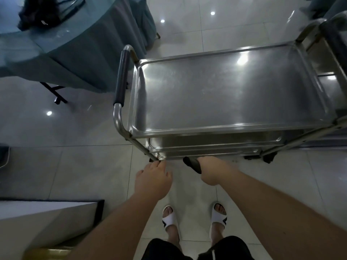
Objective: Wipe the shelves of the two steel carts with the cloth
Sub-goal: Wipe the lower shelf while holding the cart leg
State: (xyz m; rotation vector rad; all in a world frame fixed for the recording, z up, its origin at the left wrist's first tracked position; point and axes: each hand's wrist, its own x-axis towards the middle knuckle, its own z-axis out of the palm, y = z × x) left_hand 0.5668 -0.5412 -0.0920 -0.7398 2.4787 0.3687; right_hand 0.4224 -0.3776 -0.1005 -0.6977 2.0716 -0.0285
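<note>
A steel cart stands in front of me, its bare top shelf (225, 94) shiny, with two lower shelves (212, 147) showing under the front edge. My right hand (212, 171) grips a dark cloth (192, 164) at the front edge of the lowest shelf. My left hand (153, 178) reaches to the cart's lower left leg (144, 148); its fingertips touch the frame there, and the fingers are hidden behind the knuckles. Part of a second steel cart (327, 77) shows at the right edge, close against the first.
A round table with a grey-blue cloth (75, 53) stands at the back left, a black bag (43, 12) on it. The cart's padded push handle (122, 77) faces the table. A white panel with a dark edge (56, 209) lies low on the left. Glossy tiled floor all round.
</note>
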